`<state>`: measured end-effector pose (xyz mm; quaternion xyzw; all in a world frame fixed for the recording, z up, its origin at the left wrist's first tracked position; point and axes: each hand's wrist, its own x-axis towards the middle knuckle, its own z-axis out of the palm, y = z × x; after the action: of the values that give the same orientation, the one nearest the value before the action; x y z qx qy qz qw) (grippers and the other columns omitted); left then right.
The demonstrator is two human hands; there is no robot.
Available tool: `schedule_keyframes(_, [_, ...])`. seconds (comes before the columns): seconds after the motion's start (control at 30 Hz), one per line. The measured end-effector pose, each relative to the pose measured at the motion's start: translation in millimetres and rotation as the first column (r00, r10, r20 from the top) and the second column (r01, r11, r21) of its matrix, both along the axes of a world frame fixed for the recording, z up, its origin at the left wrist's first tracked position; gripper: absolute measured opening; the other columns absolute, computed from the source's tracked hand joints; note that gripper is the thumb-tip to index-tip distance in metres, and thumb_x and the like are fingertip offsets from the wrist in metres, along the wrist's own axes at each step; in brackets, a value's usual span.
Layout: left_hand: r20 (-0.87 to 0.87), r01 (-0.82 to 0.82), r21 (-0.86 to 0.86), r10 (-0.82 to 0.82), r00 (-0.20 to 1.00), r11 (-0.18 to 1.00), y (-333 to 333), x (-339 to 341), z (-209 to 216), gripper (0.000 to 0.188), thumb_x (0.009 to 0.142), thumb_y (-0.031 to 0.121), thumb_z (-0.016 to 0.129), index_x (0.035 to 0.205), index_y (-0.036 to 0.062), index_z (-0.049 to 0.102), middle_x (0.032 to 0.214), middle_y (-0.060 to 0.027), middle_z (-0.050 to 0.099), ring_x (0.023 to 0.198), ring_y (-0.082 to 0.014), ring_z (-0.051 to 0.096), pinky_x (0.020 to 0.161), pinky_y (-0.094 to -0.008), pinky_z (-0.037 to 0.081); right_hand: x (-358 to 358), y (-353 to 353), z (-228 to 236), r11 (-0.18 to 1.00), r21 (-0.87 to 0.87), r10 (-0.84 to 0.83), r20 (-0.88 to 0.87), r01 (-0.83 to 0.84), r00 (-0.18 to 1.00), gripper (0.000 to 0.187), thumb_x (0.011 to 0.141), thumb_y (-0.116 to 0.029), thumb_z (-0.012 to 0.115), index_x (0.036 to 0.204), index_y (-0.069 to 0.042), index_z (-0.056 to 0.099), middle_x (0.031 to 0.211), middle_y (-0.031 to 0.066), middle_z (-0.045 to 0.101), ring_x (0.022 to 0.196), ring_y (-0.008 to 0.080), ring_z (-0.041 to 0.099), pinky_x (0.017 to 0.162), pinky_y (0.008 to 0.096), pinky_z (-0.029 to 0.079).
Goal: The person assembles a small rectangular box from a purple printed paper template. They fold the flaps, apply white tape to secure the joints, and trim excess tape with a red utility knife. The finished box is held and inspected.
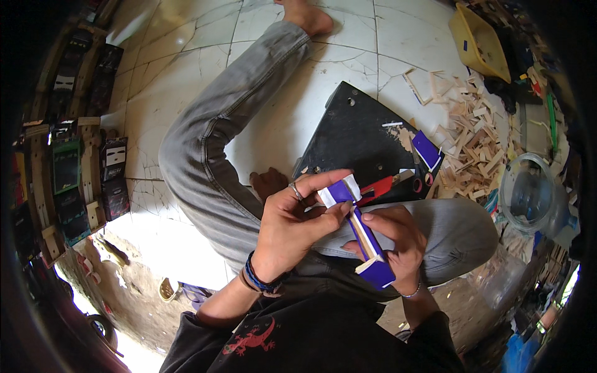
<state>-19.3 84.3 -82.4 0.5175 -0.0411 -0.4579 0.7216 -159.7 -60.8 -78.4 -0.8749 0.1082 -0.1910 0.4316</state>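
White cracked floor tiles (pixel 186 68) fill the upper half of the frame, and I sit on them with my leg in grey jeans (pixel 211 143) bent across the middle, bare foot at the top edge. At the far left edge, rows of small dark boxes with wooden frames (pixel 74 161) stand stacked. Right of centre a black board (pixel 357 133) lies on the floor, with a red-handled cutter (pixel 385 185) and a small purple piece (pixel 426 149) on its lower right part. Beyond it, at the right, a heap of pale wooden offcuts (pixel 472 146) spreads out, a yellow tub (pixel 479 37) sits in the upper right corner, and a clear plastic jar (pixel 528 193) lies at the right edge.

Just below the board, over my lap, I hold a narrow wooden strip wrapped in purple paper (pixel 368 239), slanting from upper left to lower right. My left hand (pixel 292 224), a ring on one finger and a dark band at the wrist, pinches the strip's upper end with thumb and forefinger closed on the paper. My right hand (pixel 398 239) cups the lower end, fingers curled around it.
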Motion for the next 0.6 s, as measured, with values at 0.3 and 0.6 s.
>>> schedule_keyframes(0.3, [0.098,-0.159,-0.045,0.163,0.982,0.986,-6,-13,-6,0.054,0.088,-0.013,0.072,0.14,-0.0051,0.058,0.119,-0.0079,0.067,0.106,-0.0123,0.066,0.097,-0.0282,0.054,2,4,-7,0.995,-0.09,-0.045,0.057,0.05,0.997,0.052,0.077,-0.01,0.09,0.125,-0.008,0.068,0.115,0.0094,0.07,0.095,0.0263,0.068,0.083,0.0373,0.055])
schedule_keyframes(0.6, [0.184,-0.161,0.023,0.154,0.971,0.987,-17,-22,-7,0.05,0.089,-0.005,0.075,0.137,0.0048,0.066,0.104,0.0024,0.053,0.097,-0.0043,0.054,0.078,-0.017,0.049,3,3,-17,0.991,-0.077,-0.109,0.02,0.111,0.994,0.046,0.081,-0.005,0.081,0.123,-0.004,0.064,0.114,0.0118,0.07,0.099,0.0286,0.069,0.089,0.0398,0.055])
